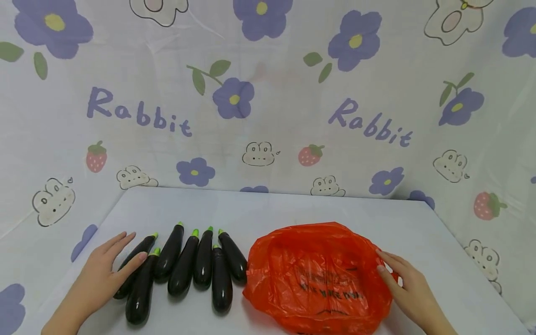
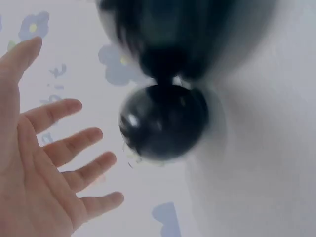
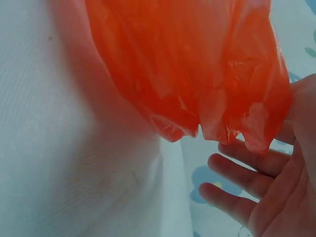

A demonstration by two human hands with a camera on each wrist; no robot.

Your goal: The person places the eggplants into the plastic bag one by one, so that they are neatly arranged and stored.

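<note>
We see the left hand [image 1: 98, 274] spread, holding nothing; the right hand [image 1: 410, 286], fingers extended, touches the red plastic bag [image 1: 318, 260]. The leftmost glossy black, elongated eggplant [image 1: 141, 246] lies just right of the nearer left hand, its long axis running near-left to far-right.

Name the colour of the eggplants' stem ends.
The stem ends are bright green, clearest in the head view.

Soft, even light fills the head view, leaving small white glints on the glossy, elongated black eggplants [image 1: 184, 263] and faint shadows on the white tabletop [image 1: 234, 207]. The left wrist view blurs the closest eggplant [image 2: 197, 29]; the right wrist view is dimmer, blue-tinted, with a broad soft shadow beside the crinkled red plastic bag [image 3: 168, 59].
</note>
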